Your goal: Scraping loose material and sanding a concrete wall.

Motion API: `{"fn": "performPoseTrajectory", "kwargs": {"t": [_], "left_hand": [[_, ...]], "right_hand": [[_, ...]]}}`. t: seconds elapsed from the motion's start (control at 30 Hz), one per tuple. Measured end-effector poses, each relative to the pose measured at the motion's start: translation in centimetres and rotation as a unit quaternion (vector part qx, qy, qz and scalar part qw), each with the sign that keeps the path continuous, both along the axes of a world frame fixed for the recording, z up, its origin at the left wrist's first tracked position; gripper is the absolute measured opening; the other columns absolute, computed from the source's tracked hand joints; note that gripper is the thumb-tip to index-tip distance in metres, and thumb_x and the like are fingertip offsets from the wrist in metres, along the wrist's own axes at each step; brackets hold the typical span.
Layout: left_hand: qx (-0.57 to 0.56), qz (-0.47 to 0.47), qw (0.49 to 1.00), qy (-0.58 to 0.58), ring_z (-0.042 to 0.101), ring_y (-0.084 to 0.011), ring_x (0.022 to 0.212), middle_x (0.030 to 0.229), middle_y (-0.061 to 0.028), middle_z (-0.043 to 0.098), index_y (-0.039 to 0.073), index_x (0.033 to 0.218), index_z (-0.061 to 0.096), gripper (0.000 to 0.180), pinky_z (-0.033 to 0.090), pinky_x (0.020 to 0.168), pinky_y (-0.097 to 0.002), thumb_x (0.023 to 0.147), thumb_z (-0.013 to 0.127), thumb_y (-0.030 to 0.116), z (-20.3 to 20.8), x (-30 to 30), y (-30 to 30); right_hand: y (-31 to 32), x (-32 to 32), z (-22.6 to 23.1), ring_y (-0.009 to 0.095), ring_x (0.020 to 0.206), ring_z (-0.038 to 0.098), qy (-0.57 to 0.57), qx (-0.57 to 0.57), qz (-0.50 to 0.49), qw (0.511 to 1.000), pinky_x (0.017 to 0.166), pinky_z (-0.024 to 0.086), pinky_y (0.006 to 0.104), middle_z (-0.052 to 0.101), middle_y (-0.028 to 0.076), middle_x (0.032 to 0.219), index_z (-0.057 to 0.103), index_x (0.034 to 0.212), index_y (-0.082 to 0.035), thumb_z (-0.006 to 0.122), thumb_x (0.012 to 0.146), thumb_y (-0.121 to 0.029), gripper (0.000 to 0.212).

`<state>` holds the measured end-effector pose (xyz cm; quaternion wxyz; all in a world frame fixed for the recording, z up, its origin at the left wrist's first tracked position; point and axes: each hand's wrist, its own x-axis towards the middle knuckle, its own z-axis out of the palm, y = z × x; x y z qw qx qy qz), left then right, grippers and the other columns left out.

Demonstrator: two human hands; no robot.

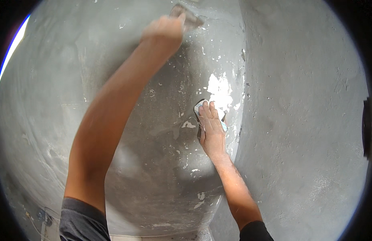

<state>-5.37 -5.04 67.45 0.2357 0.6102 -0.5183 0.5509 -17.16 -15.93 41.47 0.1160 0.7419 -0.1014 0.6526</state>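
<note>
My left hand [164,30] is raised high on the grey wall [162,120], its fingers closed round a flat, grey-brown tool that looks like a scraper [192,20]. Motion smears both, so the tool's exact kind is unclear. Lower and to the right, my right hand [212,126] lies with straight fingers over what looks like a flip-flop [199,105], white and light blue with a dark edge. It is pressed against the wall, mostly covered by the hand. Just above the fingertips is a bright white bare patch [220,90], and small white flecks dot the surface around.
An inner corner [243,80] runs down the right of the patch, where a second grey wall [302,120] meets the first. A dark object [366,128] shows at the far right rim. At the lower left lies a thin cable [31,219] near the floor.
</note>
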Motion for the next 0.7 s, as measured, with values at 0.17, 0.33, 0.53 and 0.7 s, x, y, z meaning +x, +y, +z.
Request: {"fn": "performPoseTrajectory", "kwargs": {"t": [0.17, 0.33, 0.53, 0.7], "left_hand": [[-0.015, -0.016, 1.0, 0.02, 0.068, -0.0394, 0.092, 0.101, -0.0209, 0.069, 0.004, 0.123, 0.06, 0.035, 0.056, 0.079, -0.048, 0.092, 0.047, 0.012, 2.2, -3.1, -2.9], [0.051, 0.022, 0.996, 0.07, 0.069, -0.0356, 0.092, 0.098, -0.0186, 0.07, 0.005, 0.116, 0.063, 0.03, 0.056, 0.078, -0.0467, 0.091, 0.048, 0.013, -6.4, -3.8, -0.8], [0.024, -0.011, 0.998, 0.059, 0.067, -0.0386, 0.096, 0.098, -0.0253, 0.068, -0.002, 0.105, 0.068, 0.028, 0.055, 0.079, -0.0473, 0.088, 0.05, 0.012, 4.0, -6.1, -1.7], [0.024, -0.046, 0.999, -0.017, 0.067, -0.0388, 0.091, 0.097, -0.0204, 0.068, 0.007, 0.117, 0.061, 0.03, 0.055, 0.077, -0.0491, 0.094, 0.052, 0.024, -2.5, -4.4, -4.1]], "right_hand": [[0.7, -1.5, -0.5, 0.034, 0.135, 0.044, 0.009, 0.062, 0.016, 0.998, 0.107, 0.042, 0.0428, 0.052, 0.016, 0.139, 0.059, 0.126, 0.001, 0.06, 0.088, 0.002, 0.038], [0.5, -2.3, -5.9, 0.033, 0.137, 0.041, 0.021, 0.097, -0.002, 0.995, 0.108, 0.039, 0.0439, 0.05, 0.015, 0.141, 0.057, 0.129, -0.001, 0.06, 0.089, 0.0, 0.04], [1.0, -2.2, -6.4, 0.029, 0.139, 0.04, 0.057, 0.108, -0.027, 0.992, 0.111, 0.031, 0.049, 0.048, 0.012, 0.145, 0.054, 0.134, -0.005, 0.057, 0.092, -0.005, 0.042], [0.5, -3.3, -8.0, 0.03, 0.139, 0.039, 0.046, 0.151, 0.028, 0.987, 0.11, 0.036, 0.0462, 0.047, 0.014, 0.145, 0.055, 0.133, -0.004, 0.056, 0.092, -0.001, 0.041]]}}
